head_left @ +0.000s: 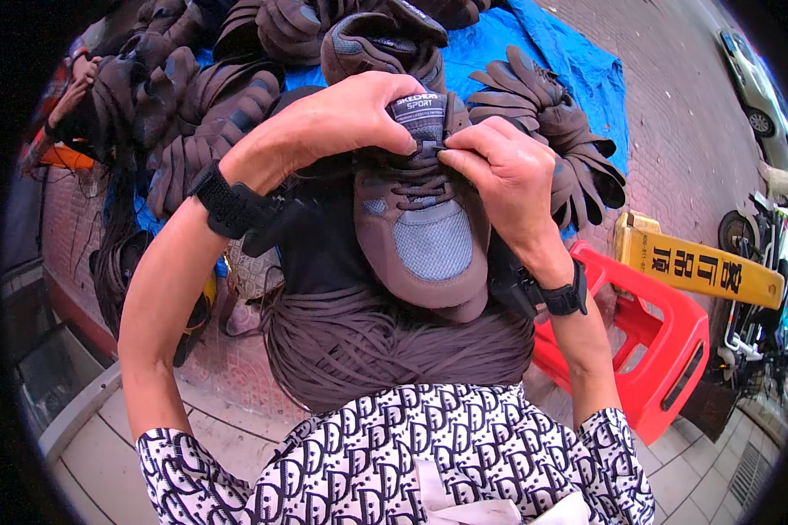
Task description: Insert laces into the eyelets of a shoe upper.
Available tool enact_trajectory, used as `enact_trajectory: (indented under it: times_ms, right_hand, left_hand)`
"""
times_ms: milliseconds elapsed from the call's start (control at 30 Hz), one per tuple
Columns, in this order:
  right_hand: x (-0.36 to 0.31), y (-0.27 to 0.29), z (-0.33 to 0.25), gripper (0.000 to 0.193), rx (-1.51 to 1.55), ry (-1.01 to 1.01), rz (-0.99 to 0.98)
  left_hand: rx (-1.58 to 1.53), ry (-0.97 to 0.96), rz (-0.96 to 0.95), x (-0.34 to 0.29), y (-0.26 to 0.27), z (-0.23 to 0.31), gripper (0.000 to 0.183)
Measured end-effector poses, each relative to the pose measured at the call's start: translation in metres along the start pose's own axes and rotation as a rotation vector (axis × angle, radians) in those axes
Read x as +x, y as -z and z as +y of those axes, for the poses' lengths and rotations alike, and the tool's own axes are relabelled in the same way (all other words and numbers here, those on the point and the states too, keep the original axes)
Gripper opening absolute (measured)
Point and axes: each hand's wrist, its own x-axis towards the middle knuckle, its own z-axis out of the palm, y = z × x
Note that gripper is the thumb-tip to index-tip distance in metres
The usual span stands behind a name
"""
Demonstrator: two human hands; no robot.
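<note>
Apparently, at upper centre, the left hand [337,121] is clamping its fingers on the tongue [420,108] of the shoe [429,229], the right hand [512,168] pinching the laces [421,192]; lacing is calling for steady pulling.

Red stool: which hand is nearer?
Right. The right hand is at the laces of the shoe, up and left of the red stool in view; the left hand is by the tongue, farther left.
</note>
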Motion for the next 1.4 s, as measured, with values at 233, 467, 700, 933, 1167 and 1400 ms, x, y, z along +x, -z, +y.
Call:
enact_trajectory:
  times_ms: [233, 467, 700, 933, 1167, 1400]
  right_hand:
    - [-0.002, -0.001, 0.002, 0.009, -0.030, -0.019, 0.022]
    - [0.007, 0.001, 0.004, 0.011, -0.171, 0.103, -0.045]
    - [0.007, 0.002, 0.003, 0.012, -0.304, 0.287, -0.077]
    - [0.011, -0.007, 0.002, 0.010, -0.231, 0.185, -0.050]
    - [0.007, -0.004, -0.003, 0.007, -0.160, 0.204, -0.013]
    - [0.008, -0.011, -0.002, 0.007, -0.201, 0.340, 0.034]
  left_hand:
    - [0.187, 0.011, 0.104, 0.001, -0.009, 0.003, 0.044]
    - [0.160, -0.011, 0.128, 0.002, -0.009, 0.001, 0.041]
    - [0.181, -0.030, 0.167, 0.001, -0.012, -0.001, 0.040]
    - [0.161, -0.036, 0.170, -0.001, -0.011, -0.002, 0.040]
    - [0.174, -0.036, 0.221, -0.001, -0.014, -0.002, 0.038]
    - [0.090, -0.076, 0.074, 0.000, -0.003, -0.004, 0.040]
